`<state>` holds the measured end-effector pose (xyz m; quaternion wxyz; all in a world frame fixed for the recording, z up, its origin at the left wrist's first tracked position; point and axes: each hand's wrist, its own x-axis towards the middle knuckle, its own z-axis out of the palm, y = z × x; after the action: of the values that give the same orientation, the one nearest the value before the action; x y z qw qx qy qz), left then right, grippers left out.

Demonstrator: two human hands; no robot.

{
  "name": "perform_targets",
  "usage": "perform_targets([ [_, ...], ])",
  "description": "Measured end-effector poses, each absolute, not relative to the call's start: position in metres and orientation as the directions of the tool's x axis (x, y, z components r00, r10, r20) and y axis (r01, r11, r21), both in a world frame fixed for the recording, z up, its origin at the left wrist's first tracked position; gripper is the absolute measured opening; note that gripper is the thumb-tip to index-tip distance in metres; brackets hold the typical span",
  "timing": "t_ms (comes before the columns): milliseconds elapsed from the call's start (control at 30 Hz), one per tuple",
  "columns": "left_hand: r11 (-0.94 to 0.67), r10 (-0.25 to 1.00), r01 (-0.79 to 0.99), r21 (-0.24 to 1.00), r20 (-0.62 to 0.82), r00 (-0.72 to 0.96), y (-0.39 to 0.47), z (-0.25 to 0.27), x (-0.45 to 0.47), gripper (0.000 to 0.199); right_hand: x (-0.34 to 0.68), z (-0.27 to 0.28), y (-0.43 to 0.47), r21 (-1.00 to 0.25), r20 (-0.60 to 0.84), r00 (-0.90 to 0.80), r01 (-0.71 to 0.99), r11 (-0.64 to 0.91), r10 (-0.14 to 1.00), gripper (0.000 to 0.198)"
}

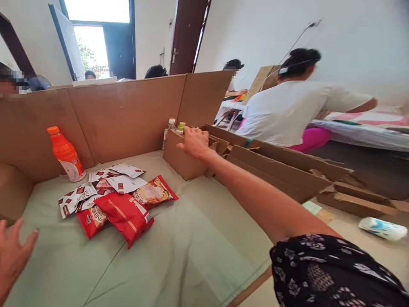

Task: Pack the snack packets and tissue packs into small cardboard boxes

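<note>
My right hand [195, 141] is stretched far forward over the top edge of a small cardboard box [182, 160]. Its thumb lies on the near side, and the fingers curl over the rim, their tips partly hidden. Close by that hand stand a clear bottle with a white cap [170, 128] and a green-capped container [181, 127]. At the lower left my left hand [12, 256] hovers with fingers apart, holding nothing. Between the hands lies a pile of snack packets: red bags [126, 215] and white-and-brown sachets [78, 197]. An orange drink bottle [66, 155] stands upright behind them.
A tall cardboard panel [128, 115] closes off the back of the green cloth-covered surface [191, 238]. Open cardboard trays [275, 168] run along the right, with a white-and-blue roll [382, 228] nearer. A person in a white shirt [281, 111] sits beyond; other people are farther back.
</note>
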<state>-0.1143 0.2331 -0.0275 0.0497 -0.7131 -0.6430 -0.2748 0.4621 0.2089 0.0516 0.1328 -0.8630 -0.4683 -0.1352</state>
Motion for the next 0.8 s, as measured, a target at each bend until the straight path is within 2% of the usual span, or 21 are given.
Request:
perform_targets([
  [67,-0.157,0.9,0.947,0.281,0.435,0.021,0.204,-0.052,-0.11,0.062,0.486,0.045,0.208,-0.136,0.222,0.587,0.809,-0.571,0.779,0.049],
  [133,-0.225,0.903,0.927,0.3,0.422,0.082,0.174,-0.074,-0.096,0.055,0.498,0.041,0.2,-0.151,0.138,0.569,0.821,-0.55,0.811,0.033],
  [200,-0.27,0.899,0.901,0.34,0.425,0.108,0.145,-0.088,-0.081,0.047,0.501,0.04,0.182,-0.153,0.117,0.521,0.851,-0.503,0.845,0.026],
  [300,-0.255,0.911,0.862,0.439,0.408,0.061,0.108,-0.096,-0.059,0.039,0.499,0.043,0.139,-0.148,0.106,0.44,0.894,-0.423,0.892,0.024],
  [400,-0.266,0.901,0.822,0.503,0.432,0.027,0.083,-0.095,-0.041,0.035,0.493,0.04,0.079,-0.172,0.076,0.333,0.933,-0.316,0.94,0.021],
  [500,-0.37,0.868,0.793,0.483,0.484,0.11,0.067,-0.091,-0.02,0.034,0.481,0.028,0.014,-0.352,0.1,0.1,0.934,-0.059,0.99,0.027],
  [567,-0.467,0.845,0.748,0.473,0.489,0.218,0.058,-0.085,-0.004,0.037,0.469,0.02,-0.023,-0.412,0.075,-0.01,0.91,0.041,0.997,0.032],
  [667,-0.579,0.807,0.656,0.484,0.454,0.377,0.044,-0.07,0.018,0.05,0.45,0.018,-0.06,-0.418,0.079,-0.143,0.894,0.163,0.987,0.033],
  [800,-0.622,0.783,0.585,0.521,0.422,0.456,0.026,-0.053,0.031,0.073,0.426,0.032,-0.075,-0.373,0.189,-0.319,0.852,0.368,0.929,0.02],
])
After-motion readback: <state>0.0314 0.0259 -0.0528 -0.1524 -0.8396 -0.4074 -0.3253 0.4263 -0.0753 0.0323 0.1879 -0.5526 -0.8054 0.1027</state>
